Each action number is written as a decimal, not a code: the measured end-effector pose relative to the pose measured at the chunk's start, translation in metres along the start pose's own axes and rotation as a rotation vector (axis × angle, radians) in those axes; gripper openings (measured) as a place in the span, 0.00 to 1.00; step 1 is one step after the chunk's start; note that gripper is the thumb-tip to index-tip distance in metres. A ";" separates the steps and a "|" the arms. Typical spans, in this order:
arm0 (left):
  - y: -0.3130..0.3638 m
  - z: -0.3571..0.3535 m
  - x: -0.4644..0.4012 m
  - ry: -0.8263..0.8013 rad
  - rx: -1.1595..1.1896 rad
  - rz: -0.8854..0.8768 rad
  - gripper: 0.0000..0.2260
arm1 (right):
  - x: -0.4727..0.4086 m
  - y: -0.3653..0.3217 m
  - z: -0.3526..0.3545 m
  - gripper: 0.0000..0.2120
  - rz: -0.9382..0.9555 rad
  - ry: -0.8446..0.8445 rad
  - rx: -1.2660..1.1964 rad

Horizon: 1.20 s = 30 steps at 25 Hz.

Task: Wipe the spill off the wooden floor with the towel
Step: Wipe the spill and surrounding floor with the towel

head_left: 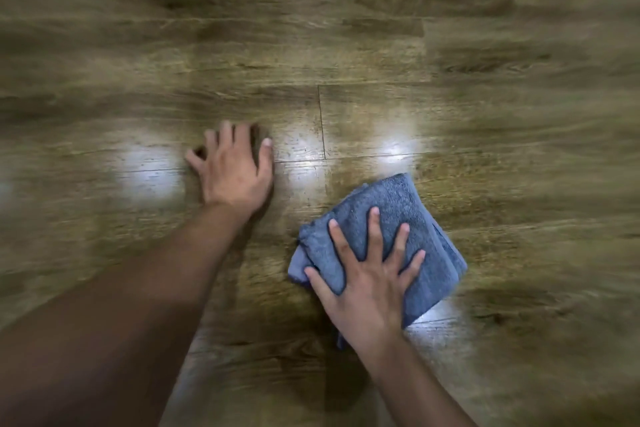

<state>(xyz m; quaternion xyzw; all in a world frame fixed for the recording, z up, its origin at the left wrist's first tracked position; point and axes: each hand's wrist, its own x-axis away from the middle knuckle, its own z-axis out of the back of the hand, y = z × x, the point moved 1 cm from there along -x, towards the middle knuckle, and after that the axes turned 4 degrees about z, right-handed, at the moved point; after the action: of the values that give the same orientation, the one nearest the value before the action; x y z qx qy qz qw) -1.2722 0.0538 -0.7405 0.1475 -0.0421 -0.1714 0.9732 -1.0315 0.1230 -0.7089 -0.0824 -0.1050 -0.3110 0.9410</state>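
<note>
A folded blue-grey towel [398,211] lies flat on the wooden floor [346,62], right of centre. My right hand [367,281] presses on it with fingers spread straight. My left hand [235,170] rests on the bare floor to the left, fingers bent at the tips and holding nothing. The floor around the towel shines with bright light reflections [398,149]; I cannot tell a distinct spill from the glare. The edges of the view are blurred.
Only wooden planks fill the view, with a plank seam [322,121] just above the towel. No other objects or obstacles show.
</note>
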 end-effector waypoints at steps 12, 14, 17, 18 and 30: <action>-0.034 -0.004 -0.035 0.107 -0.073 0.109 0.22 | -0.190 -0.067 0.018 0.35 -0.053 0.151 0.002; -0.034 -0.003 -0.033 0.105 -0.087 0.112 0.22 | -0.235 -0.078 0.029 0.34 -0.049 0.173 -0.015; -0.033 -0.002 -0.033 0.097 -0.082 0.103 0.22 | -0.287 -0.087 0.040 0.32 0.006 0.176 -0.006; -0.032 -0.003 -0.032 0.098 -0.083 0.101 0.22 | -0.297 -0.088 0.043 0.32 0.041 0.170 0.006; -0.034 -0.001 -0.035 0.093 -0.063 0.091 0.21 | -0.131 -0.031 0.014 0.30 0.475 0.159 -0.029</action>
<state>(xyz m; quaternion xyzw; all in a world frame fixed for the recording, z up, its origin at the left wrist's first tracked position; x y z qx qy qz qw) -1.3158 0.0359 -0.7528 0.1225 0.0018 -0.1213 0.9850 -1.1551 0.1756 -0.7253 -0.0932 -0.0037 -0.0882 0.9917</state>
